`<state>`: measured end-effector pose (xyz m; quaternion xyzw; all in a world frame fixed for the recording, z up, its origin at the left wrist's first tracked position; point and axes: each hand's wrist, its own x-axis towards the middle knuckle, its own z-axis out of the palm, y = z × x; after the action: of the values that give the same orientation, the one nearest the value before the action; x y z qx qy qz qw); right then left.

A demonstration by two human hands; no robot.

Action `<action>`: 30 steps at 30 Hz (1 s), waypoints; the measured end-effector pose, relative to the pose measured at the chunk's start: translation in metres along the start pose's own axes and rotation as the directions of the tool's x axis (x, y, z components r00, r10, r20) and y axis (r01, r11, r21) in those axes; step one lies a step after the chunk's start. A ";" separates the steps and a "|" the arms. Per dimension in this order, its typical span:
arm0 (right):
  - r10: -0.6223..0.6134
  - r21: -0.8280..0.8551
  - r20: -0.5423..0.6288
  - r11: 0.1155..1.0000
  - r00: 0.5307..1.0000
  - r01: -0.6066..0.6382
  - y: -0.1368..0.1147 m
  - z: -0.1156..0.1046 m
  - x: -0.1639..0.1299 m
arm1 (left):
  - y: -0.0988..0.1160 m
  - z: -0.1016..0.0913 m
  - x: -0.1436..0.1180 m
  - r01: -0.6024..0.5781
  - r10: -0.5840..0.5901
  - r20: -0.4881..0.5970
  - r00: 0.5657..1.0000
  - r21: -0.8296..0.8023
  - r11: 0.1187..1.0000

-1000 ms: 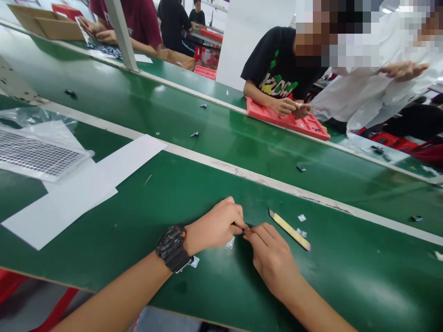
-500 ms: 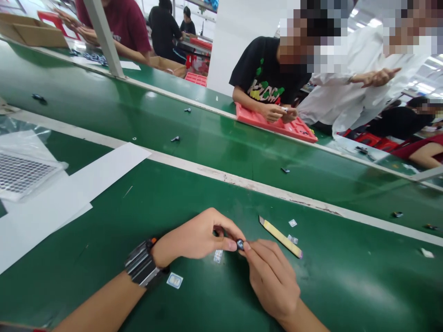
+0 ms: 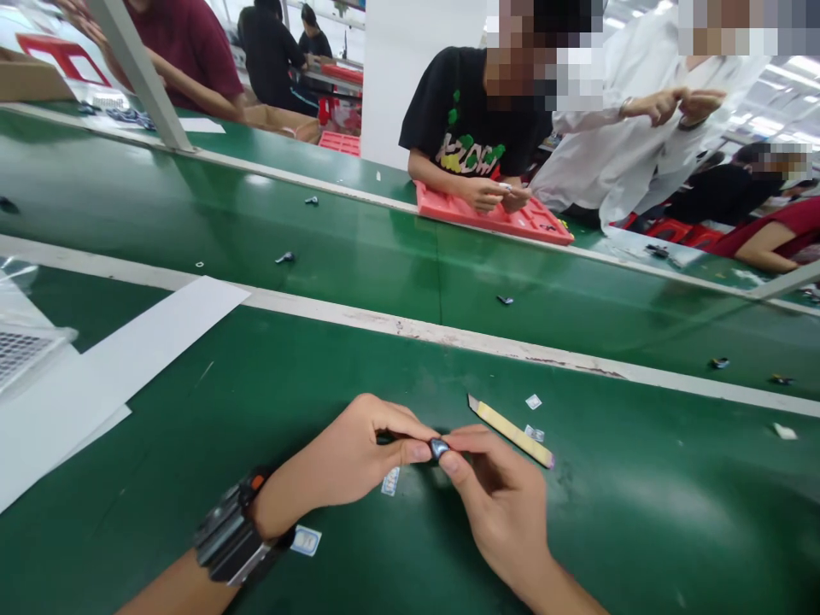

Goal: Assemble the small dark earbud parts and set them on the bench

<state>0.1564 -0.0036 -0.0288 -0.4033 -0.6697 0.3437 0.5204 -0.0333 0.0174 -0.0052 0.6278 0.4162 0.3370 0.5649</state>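
My left hand, with a dark watch on its wrist, and my right hand meet low over the green table. Both pinch one small dark shiny part between their fingertips. A thin yellow stick lies just beyond my right hand. Small square stickers lie around: one under my hands, one by my left wrist, two beside the stick.
White paper sheets and a bagged perforated tray lie at left. Beyond a white strip runs a green belt with scattered small dark parts. Across it a person works over a red tray; others stand nearby.
My hands have stayed pinched together on the small part while turning it slightly. The view has shifted rightward, so the paper and tray slid left.
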 end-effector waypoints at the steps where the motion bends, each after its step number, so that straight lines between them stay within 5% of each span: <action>1: 0.095 0.073 0.018 0.993 0.995 -0.096 0.000 -0.001 0.001 | 0.001 0.001 0.000 0.007 -0.006 -0.022 1.000 0.032 0.999; 5: 0.352 0.289 0.130 0.881 0.927 -0.376 0.002 -0.007 0.005 | 0.002 0.006 0.002 -0.031 0.038 -0.133 0.990 0.053 0.998; 9: 0.537 0.460 0.261 0.661 0.802 -0.592 0.001 -0.010 0.007 | 0.001 0.013 0.002 -0.119 0.122 -0.130 0.984 0.032 0.992; 12: 0.579 0.504 0.396 0.512 0.713 -0.695 -0.003 -0.010 0.011 | 0.000 0.015 0.001 -0.111 0.120 -0.156 0.980 0.067 0.992; 16: 0.541 0.468 0.543 0.440 0.642 -0.766 -0.008 -0.012 0.014 | 0.000 0.017 0.001 -0.133 0.142 -0.204 0.969 0.053 0.990; 30: 0.470 0.401 0.417 0.674 0.778 -0.621 -0.005 -0.011 0.009 | 0.000 0.029 0.002 -0.185 0.198 -0.296 0.934 0.073 0.980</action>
<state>0.1653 0.0028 -0.0184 -0.3782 -0.4646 0.7044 0.3807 -0.0065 0.0063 -0.0087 0.6189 0.4415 0.4730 0.4453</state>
